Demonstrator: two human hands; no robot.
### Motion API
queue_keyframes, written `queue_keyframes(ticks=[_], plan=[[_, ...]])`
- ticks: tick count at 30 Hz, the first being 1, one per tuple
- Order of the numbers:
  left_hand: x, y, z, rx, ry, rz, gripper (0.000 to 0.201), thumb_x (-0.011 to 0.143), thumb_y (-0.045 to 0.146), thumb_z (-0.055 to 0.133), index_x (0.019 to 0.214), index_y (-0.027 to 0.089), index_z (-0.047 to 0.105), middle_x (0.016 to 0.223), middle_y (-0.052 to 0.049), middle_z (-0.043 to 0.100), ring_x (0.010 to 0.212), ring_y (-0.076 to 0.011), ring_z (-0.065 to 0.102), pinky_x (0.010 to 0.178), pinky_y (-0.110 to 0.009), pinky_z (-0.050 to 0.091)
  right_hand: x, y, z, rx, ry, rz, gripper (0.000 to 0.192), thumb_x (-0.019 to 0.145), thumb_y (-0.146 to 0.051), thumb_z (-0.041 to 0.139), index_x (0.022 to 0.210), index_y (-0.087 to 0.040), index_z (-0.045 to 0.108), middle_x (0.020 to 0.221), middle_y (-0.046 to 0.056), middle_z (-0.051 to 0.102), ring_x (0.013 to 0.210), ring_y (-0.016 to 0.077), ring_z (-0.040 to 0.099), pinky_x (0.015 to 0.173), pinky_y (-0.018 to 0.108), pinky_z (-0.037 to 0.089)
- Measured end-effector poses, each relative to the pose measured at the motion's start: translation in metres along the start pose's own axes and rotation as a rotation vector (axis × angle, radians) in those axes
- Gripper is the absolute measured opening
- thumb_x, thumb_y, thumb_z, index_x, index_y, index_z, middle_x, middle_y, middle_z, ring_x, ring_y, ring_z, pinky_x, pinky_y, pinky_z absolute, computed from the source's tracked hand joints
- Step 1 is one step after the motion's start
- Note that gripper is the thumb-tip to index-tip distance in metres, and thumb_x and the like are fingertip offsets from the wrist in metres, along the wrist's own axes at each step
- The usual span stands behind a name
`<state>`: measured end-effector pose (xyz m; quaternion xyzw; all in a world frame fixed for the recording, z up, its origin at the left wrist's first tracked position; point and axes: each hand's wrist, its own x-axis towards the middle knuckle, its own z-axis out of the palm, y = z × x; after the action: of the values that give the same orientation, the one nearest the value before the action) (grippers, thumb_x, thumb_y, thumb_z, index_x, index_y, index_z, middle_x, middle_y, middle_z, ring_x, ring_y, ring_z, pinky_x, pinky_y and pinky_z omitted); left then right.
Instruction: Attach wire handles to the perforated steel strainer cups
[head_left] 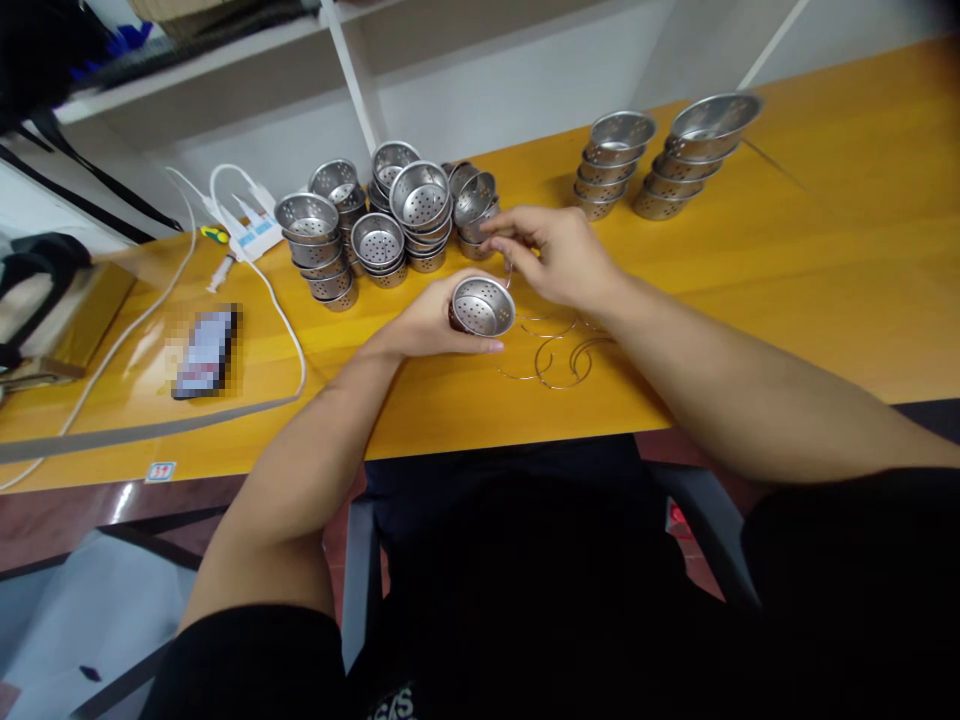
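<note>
My left hand (431, 318) is wrapped around a perforated metal strainer basket (484, 308), its open mouth facing up toward me. Just above the rim, my right hand (559, 252) is closed in a pinch on a thin bent wire (510, 275), whose lower end reaches down by the basket. Whether the wire is hooked into the basket I cannot tell. Several loose curved wires (559, 372) lie on the table below my right wrist. Behind my hands stand stacks of similar strainer baskets (421, 200), and one stack (478, 205) is partly hidden by my right fingers.
Two more basket stacks (611, 165) (701, 150) stand at the back right of the yellow table (847, 230). Toward the left are a phone (206, 352), a white power strip (255, 235) with cables, and a syringe (221, 272). A shelf (351, 75) rises behind.
</note>
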<state>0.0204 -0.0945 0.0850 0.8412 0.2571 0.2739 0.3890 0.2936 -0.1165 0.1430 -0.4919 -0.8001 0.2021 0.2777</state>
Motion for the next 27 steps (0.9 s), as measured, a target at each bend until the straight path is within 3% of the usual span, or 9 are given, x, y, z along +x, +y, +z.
queue_keyframes(ticks=[7,13,18,24,27], plan=[[0.004,0.0,0.003,-0.137,-0.019,0.013,0.119,0.073,0.095,0.116,0.161,0.023,0.081,0.163,-0.02,0.089,0.149,-0.0428,0.09,0.134,-0.061,0.074,-0.003,-0.014,0.006,0.053,-0.027,0.011,0.081,0.127,-0.079,0.069,0.197,-0.038,0.065,0.17,0.016,0.088,0.163,0.0477,0.08,0.132,0.068,0.071],[0.003,0.005,0.005,-0.244,-0.058,-0.043,0.123,0.068,0.093,0.12,0.163,0.024,0.081,0.161,-0.02,0.09,0.152,-0.044,0.089,0.132,-0.061,0.075,-0.004,-0.007,0.015,0.134,0.034,-0.078,0.07,0.132,-0.067,0.066,0.19,-0.03,0.072,0.171,0.022,0.086,0.155,0.0445,0.086,0.134,0.067,0.07],[0.004,0.001,0.006,-0.171,-0.014,-0.056,0.117,0.07,0.099,0.115,0.153,0.025,0.081,0.152,-0.017,0.09,0.145,-0.0443,0.09,0.131,-0.067,0.075,-0.003,-0.008,0.015,0.164,0.035,-0.072,0.069,0.129,-0.07,0.072,0.186,-0.031,0.075,0.164,0.021,0.089,0.149,0.0442,0.086,0.13,0.065,0.07],[0.005,-0.015,0.007,-0.053,0.124,0.019,0.124,0.073,0.106,0.108,0.161,0.025,0.076,0.154,-0.017,0.087,0.143,-0.0427,0.089,0.131,-0.068,0.075,0.004,0.012,0.012,0.173,0.017,-0.061,0.06,0.128,-0.081,0.068,0.15,-0.031,0.092,0.149,0.018,0.093,0.137,0.0428,0.085,0.124,0.063,0.071],[0.008,-0.029,0.006,0.031,0.197,0.042,0.125,0.075,0.103,0.111,0.165,0.025,0.073,0.158,-0.018,0.084,0.15,-0.0438,0.086,0.137,-0.069,0.071,0.02,0.041,0.021,0.365,0.195,-0.115,0.08,0.111,-0.107,0.078,0.131,-0.031,0.092,0.126,0.014,0.094,0.111,0.0373,0.085,0.105,0.058,0.074]])
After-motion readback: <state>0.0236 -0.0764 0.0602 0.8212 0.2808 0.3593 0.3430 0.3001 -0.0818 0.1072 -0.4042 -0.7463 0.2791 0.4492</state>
